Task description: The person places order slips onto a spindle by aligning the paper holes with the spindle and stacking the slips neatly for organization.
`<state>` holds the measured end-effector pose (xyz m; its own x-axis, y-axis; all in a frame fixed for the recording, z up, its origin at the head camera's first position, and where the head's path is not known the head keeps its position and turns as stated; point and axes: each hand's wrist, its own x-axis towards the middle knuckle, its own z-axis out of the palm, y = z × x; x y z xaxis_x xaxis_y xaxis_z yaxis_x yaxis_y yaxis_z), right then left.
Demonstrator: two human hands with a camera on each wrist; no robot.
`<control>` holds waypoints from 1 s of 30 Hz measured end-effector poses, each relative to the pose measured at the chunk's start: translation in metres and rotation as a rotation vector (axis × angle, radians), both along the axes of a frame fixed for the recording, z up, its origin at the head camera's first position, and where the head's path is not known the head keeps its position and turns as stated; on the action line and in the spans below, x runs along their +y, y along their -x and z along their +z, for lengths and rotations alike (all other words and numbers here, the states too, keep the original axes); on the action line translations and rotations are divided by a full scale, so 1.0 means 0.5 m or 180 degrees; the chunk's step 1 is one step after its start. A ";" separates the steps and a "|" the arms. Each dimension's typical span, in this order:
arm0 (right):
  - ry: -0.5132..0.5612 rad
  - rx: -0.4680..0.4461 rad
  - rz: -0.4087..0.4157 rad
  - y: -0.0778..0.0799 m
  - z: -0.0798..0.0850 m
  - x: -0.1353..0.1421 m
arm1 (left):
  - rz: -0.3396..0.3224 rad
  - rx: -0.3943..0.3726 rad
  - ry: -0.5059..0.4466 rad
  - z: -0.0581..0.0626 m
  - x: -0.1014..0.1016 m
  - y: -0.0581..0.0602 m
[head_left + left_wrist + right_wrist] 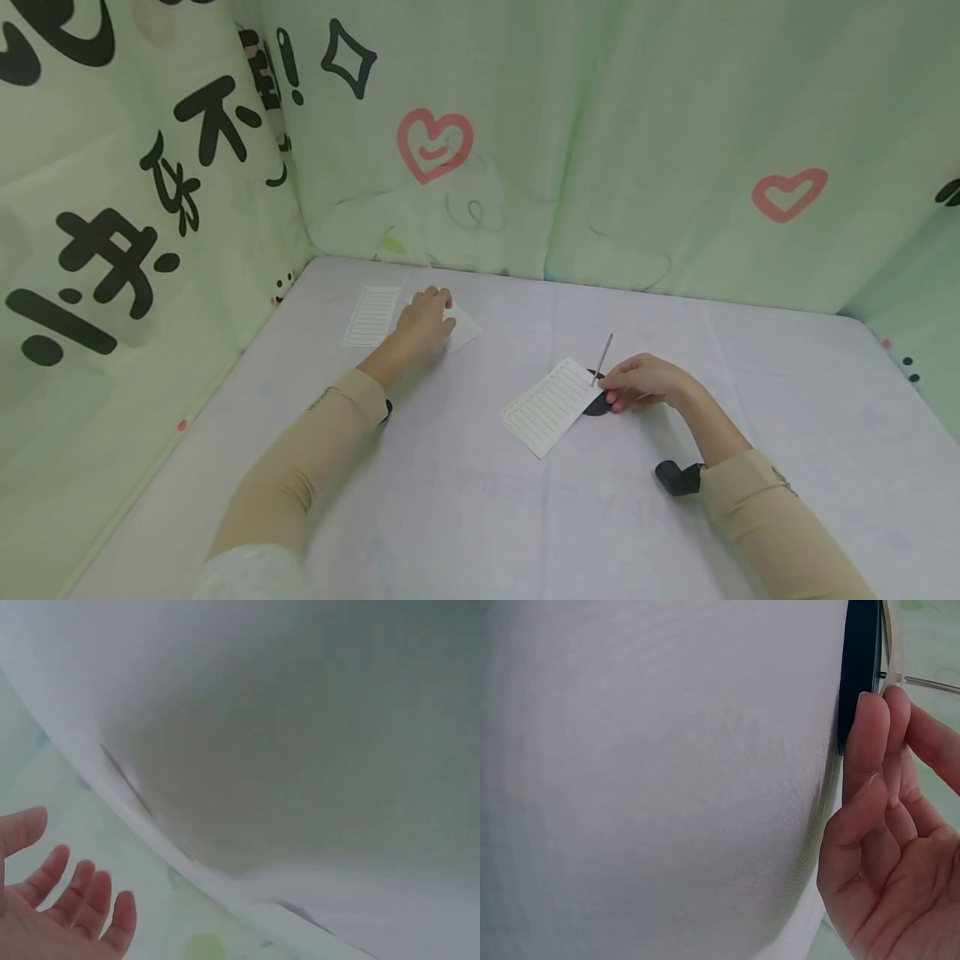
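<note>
A receipt spike (604,354) with a round black base (597,407) stands right of the table's middle. Several printed paper slips (546,410) fan out to its left, their corner at the upright pin. My right hand (647,381) pinches that corner beside the pin; in the right wrist view its fingertips sit at the paper edge, close over the dark base (859,675). Farther back on the left, my left hand (424,321) reaches over a pale slip (463,327), partly covering it. Its fingers (94,900) are loosely bent with nothing held, as the left wrist view shows.
Another lined slip (372,317) lies just left of my left hand. White cloth covers the table (465,500). Pale green curtains (645,150) with printed hearts and lettering hang along the back and sides. A black wrist device (678,477) sticks out at the right cuff.
</note>
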<state>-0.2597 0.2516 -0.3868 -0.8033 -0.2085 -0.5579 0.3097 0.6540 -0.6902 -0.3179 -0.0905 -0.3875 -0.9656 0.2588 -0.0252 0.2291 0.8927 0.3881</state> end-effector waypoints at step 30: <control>-0.0095 0.0061 0.0034 0.000 -0.006 0.001 | 0.0496 -0.0234 0.1370 -0.016 -0.031 0.055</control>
